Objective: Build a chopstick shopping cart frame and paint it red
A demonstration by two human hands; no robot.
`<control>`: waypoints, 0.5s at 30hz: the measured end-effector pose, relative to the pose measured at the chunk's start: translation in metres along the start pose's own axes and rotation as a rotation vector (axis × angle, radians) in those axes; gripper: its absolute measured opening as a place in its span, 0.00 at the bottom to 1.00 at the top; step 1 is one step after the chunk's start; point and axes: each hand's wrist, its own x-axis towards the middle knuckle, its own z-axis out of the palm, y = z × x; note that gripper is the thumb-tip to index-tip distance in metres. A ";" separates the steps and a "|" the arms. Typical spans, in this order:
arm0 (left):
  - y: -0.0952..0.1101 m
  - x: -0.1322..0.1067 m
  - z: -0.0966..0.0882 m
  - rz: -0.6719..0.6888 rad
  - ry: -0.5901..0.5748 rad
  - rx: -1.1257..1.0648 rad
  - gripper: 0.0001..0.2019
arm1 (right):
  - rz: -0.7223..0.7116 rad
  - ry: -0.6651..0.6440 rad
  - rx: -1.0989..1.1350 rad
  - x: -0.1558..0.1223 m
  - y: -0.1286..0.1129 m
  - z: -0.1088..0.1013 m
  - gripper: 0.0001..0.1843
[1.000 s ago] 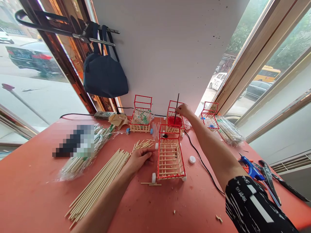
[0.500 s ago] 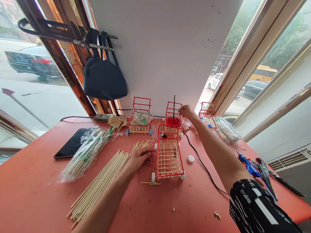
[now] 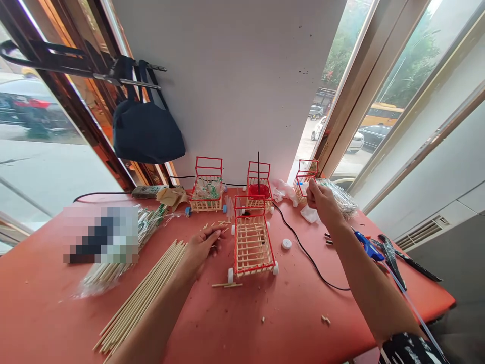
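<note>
Beside the front miniature cart (image 3: 253, 245), built of pale sticks with red edging and white wheels, is my left hand (image 3: 202, 250). Its fingers are loosely bent and apart, with nothing visible in them. My right hand (image 3: 324, 202) is closed at the side of the back right cart (image 3: 306, 174), its fingertips overlapping the red frame; whether they grip it is hidden. Another red-edged cart (image 3: 258, 177) at the back centre carries a red mass and a dark upright stick. The back left cart (image 3: 207, 202) holds clear wrappers with green marks.
Long wooden sticks (image 3: 142, 296) lie near my left forearm. Wrapped bundles flank the carts. A white cap (image 3: 286, 244) sits beside a black cable (image 3: 314, 263). Farther right are a blue glue gun (image 3: 369, 246) and black-handled tools (image 3: 392, 258). A navy bag (image 3: 148, 131) hangs above.
My right hand has moved from the back centre cart to the back right cart. My left hand stays beside the front cart. The whole view has shifted slightly.
</note>
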 end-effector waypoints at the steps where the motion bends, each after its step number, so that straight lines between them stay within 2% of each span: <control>1: 0.002 0.000 0.000 0.020 0.032 -0.013 0.29 | 0.025 -0.034 0.142 -0.015 0.002 -0.003 0.36; 3: 0.006 -0.001 -0.001 0.056 0.097 -0.050 0.29 | 0.105 -0.076 0.348 -0.041 0.008 -0.007 0.33; 5: 0.011 -0.001 -0.001 0.089 0.133 -0.103 0.29 | 0.177 -0.089 0.495 -0.059 0.016 -0.010 0.27; 7: 0.018 -0.003 -0.002 0.122 0.142 -0.168 0.26 | 0.210 -0.063 0.598 -0.069 0.025 -0.010 0.19; 9: 0.026 -0.006 -0.001 0.128 0.138 -0.226 0.23 | 0.218 -0.029 0.663 -0.073 0.035 -0.009 0.16; 12: 0.038 -0.011 0.000 0.118 0.118 -0.291 0.22 | 0.230 -0.027 0.700 -0.072 0.049 -0.007 0.22; 15: 0.046 -0.017 0.003 0.106 0.085 -0.356 0.26 | 0.252 -0.047 0.720 -0.072 0.061 -0.008 0.28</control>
